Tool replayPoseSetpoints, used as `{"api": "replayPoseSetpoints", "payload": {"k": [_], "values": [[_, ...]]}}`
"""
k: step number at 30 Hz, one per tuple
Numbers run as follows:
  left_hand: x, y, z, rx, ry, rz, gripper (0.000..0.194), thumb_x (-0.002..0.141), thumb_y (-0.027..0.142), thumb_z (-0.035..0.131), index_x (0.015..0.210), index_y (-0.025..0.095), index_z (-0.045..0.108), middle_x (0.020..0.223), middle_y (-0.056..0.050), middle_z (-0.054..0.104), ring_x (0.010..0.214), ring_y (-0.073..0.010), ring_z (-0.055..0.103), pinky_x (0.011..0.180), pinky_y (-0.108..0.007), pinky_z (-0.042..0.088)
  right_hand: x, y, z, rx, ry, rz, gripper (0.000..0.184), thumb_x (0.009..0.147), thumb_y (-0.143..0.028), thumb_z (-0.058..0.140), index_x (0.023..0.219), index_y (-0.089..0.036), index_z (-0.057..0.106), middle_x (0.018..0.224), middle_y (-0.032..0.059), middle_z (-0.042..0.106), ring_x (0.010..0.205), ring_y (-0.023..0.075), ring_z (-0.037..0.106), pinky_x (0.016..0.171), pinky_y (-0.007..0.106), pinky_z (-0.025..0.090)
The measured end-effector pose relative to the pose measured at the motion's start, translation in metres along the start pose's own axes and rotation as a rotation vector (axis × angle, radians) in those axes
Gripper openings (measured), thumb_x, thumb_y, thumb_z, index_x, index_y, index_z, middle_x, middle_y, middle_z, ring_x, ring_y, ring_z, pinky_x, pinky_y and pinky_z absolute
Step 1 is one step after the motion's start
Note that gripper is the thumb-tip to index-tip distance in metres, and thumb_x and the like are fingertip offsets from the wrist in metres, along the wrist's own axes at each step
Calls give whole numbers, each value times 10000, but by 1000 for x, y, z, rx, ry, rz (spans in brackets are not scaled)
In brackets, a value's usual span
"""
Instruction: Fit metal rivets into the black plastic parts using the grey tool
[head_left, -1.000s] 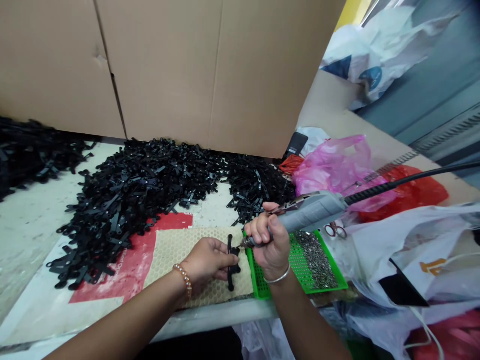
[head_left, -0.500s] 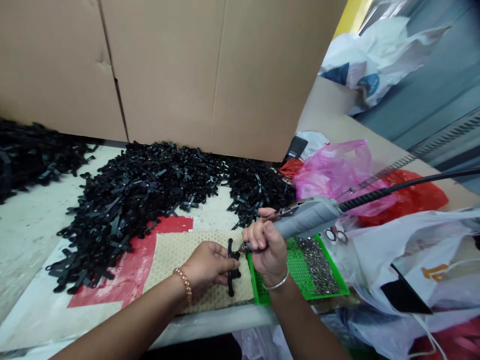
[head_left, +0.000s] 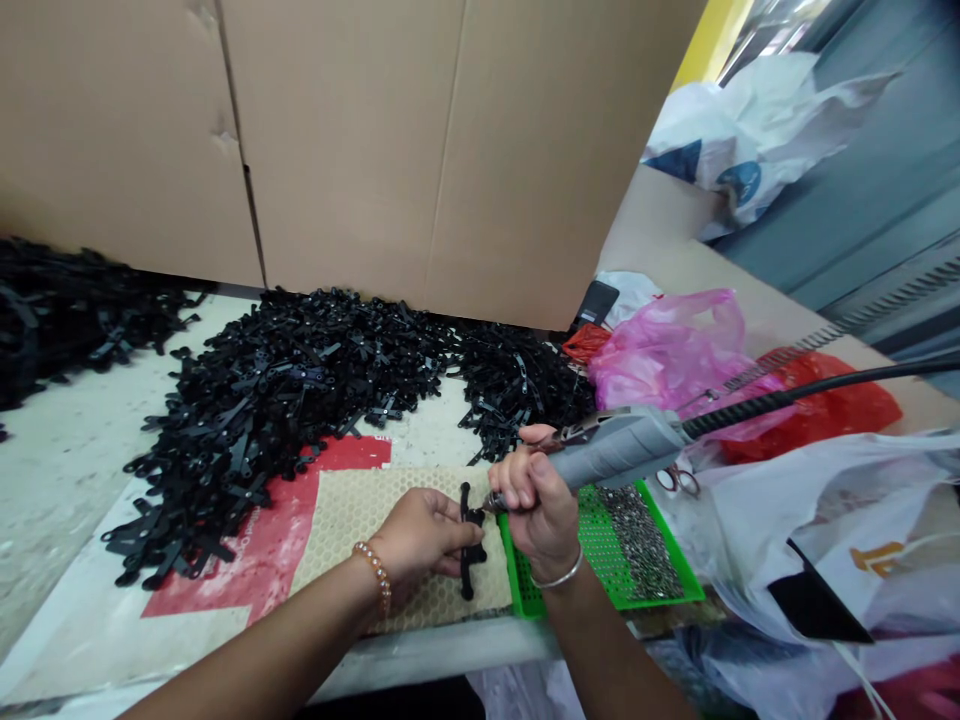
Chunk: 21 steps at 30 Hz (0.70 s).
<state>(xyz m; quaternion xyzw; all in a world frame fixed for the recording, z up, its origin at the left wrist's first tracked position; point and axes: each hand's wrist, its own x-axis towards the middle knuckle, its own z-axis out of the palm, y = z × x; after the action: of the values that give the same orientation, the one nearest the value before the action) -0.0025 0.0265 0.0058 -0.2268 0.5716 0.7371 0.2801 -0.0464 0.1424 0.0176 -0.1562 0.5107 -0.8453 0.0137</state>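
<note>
My left hand (head_left: 420,535) rests on a beige honeycomb mat (head_left: 337,530), its fingertips pressing on a long black cross-shaped plastic piece (head_left: 469,580). My right hand (head_left: 534,510) grips a grey rotary tool handpiece (head_left: 622,450) that trails a black flexible shaft (head_left: 780,405). The tool's tip touches the upper part of the black piece, close to my right fingers. The fingers hide the middle of the piece.
A large heap of black plastic pieces (head_left: 285,400) covers the bench behind the mat, below a cardboard panel (head_left: 337,150). To the right are a green mesh tray (head_left: 544,590) of small metal parts, scissors (head_left: 679,480), and pink (head_left: 667,350), red (head_left: 817,400) and white (head_left: 825,530) plastic bags.
The whole scene sits slightly lower and further right in the view. Both hands stay on the black piece, and the rotary tool's tip remains at it.
</note>
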Motion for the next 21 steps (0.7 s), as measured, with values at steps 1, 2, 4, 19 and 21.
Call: {"api": "replayPoseSetpoints", "payload": {"k": [1,2,4,19,21], "values": [[0,0,0,4,2,2,311,546,206,785,535,131,484,452,45,477,445,-72,445,456,-202,447,0,0,0,-8,-2,0,252,809,-387,649,946,-211,533,441,-101,300,382,75,291,497,232,385],[0,0,0,8,4,2,309,550,200,781,529,131,480,448,45,472,445,-73,444,456,-203,447,0,0,0,-13,-10,1,249,812,-386,647,946,-211,530,442,-101,299,383,75,290,497,233,384],[1,0,0,11,9,2,292,573,178,758,524,132,473,444,44,469,445,-76,446,454,-203,447,0,0,1,-15,-44,4,230,825,-368,638,951,-210,529,448,-99,300,385,74,290,499,232,380],[9,-7,1,19,29,-12,247,582,155,701,520,140,463,466,26,494,459,-94,481,460,-206,440,3,3,-1,-53,-146,68,206,852,-353,606,907,-194,487,435,-112,277,355,67,266,439,215,329],[11,-8,2,36,45,-15,223,601,127,674,528,143,465,466,27,492,456,-97,480,452,-207,434,3,3,-2,-56,-147,89,232,837,-372,617,890,-192,480,429,-114,271,349,68,258,432,218,322]]}}
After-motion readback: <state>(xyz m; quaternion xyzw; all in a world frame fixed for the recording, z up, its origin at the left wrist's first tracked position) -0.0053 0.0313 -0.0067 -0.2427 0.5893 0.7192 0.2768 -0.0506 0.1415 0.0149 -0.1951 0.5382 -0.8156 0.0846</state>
